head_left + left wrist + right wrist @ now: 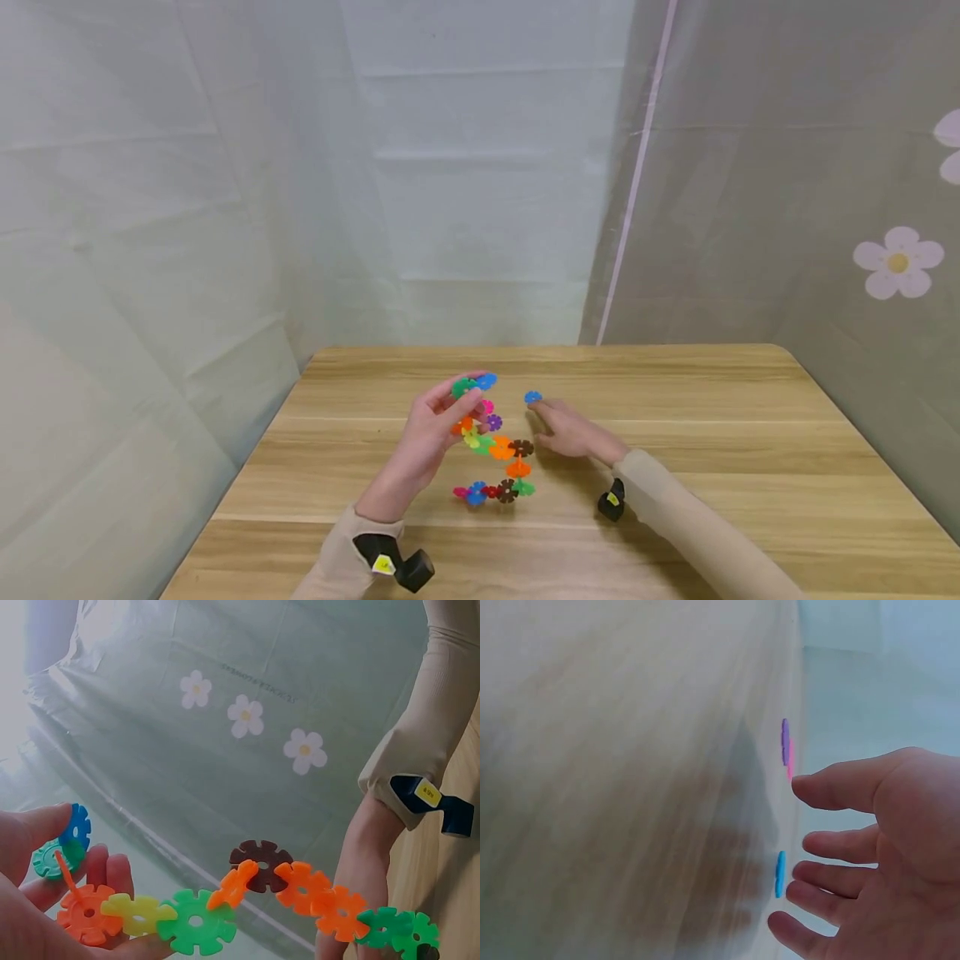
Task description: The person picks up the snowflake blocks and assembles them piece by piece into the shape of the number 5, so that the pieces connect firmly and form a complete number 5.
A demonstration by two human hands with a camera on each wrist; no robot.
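In the head view my left hand [429, 433] holds up a chain of notched plastic flower discs [502, 447] in several colours. Thumb and fingers pinch it near a green disc [465, 387] joined to a blue one. From there the chain bends rightward, then down and back left. A loose blue disc [533, 397] lies on the table, at the fingertips of my right hand [567, 430]. The right wrist view shows those fingers relaxed and apart, with the blue disc [780, 874] lying flat just beyond them; nothing is gripped.
A purple disc [494, 422] and a pink disc [488, 407] lie on the wooden table [675, 392], left of the loose blue one and partly behind my left hand. Pale curtains [480, 208] hang behind the table's far edge. Each wrist carries a black camera mount [612, 500].
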